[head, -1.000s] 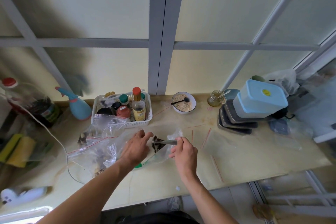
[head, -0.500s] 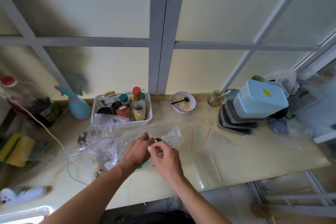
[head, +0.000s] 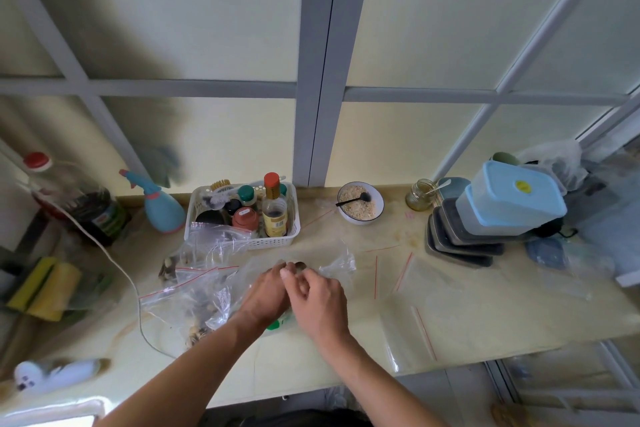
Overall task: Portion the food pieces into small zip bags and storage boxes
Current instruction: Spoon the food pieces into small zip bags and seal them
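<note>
A small clear zip bag lies on the pale counter in front of me. My left hand grips its near edge with curled fingers. My right hand sits right against the left one, fingers curled, pinching the same bag mouth. A dark food piece shows just beyond my fingertips, inside the bag. Larger zip bags holding dark food pieces lie crumpled to the left. Empty red-striped zip bags lie flat on the right. Stacked storage boxes with a blue lid stand at the back right.
A white basket of bottles stands behind the bags, with a blue spray bottle to its left. A bowl of grains with a spoon and a small jar are at the back. A white cable crosses the left side.
My right hand moved left from holding a metal utensil over the bag and now meets my left hand at the bag mouth. The utensil is out of sight.
</note>
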Tool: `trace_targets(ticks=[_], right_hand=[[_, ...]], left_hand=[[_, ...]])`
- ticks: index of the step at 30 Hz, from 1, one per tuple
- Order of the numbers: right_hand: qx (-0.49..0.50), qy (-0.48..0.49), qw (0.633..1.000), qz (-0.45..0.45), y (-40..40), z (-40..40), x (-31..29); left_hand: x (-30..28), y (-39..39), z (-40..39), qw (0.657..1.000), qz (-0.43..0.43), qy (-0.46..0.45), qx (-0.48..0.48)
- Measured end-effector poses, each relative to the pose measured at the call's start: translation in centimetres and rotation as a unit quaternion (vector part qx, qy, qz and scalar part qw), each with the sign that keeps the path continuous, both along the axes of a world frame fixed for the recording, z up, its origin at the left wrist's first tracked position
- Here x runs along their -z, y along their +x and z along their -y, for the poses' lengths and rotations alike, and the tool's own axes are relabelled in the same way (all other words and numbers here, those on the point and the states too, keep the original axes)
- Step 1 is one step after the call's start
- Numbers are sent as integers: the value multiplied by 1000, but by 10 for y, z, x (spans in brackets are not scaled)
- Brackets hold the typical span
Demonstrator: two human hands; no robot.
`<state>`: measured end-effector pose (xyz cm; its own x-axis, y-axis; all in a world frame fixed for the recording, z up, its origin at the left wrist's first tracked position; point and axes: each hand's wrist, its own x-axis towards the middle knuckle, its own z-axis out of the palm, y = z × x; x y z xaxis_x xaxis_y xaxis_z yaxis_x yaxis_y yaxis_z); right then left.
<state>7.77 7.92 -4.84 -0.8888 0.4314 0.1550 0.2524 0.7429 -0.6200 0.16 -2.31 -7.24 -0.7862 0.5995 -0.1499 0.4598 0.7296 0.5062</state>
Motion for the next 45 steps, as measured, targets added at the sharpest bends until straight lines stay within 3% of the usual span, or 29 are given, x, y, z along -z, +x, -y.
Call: trace_targets(ticks=[3, 4, 6, 8, 13, 15, 20, 30, 38, 45], right_hand=[[69, 3, 995, -75, -3, -19, 4], [108, 29, 992, -63, -5, -28, 8], [175, 51, 983, 23, -7, -47, 19], [207, 6, 970, 123, -8, -60, 25], [182, -140, 943, 241, -14, -84, 28], [166, -138, 949, 231, -17, -86, 26], [130, -149, 962, 190, -26, -74, 1], [4, -97, 989, 110, -33, -51, -49], [-82, -99, 990, 58, -24, -30, -50], [-81, -108, 991, 17, -14, -33, -50]], left_hand=[[7, -4, 3, 999, 14, 19, -32], [6, -4, 5, 998, 36, 24, -53], [3, -5, 7, 995, 54, 37, -75], [5, -7, 9, 993, 55, 45, -96], [5, -10, 10, 988, 75, 41, -125], [-2, -10, 7, 988, 88, 39, -121], [-12, -11, 3, 992, 26, -17, -123], [1, 0, -1, 979, 72, 70, -177], [25, 3, 8, 966, 99, 117, -210], [29, 3, 10, 968, 91, 113, -205]])
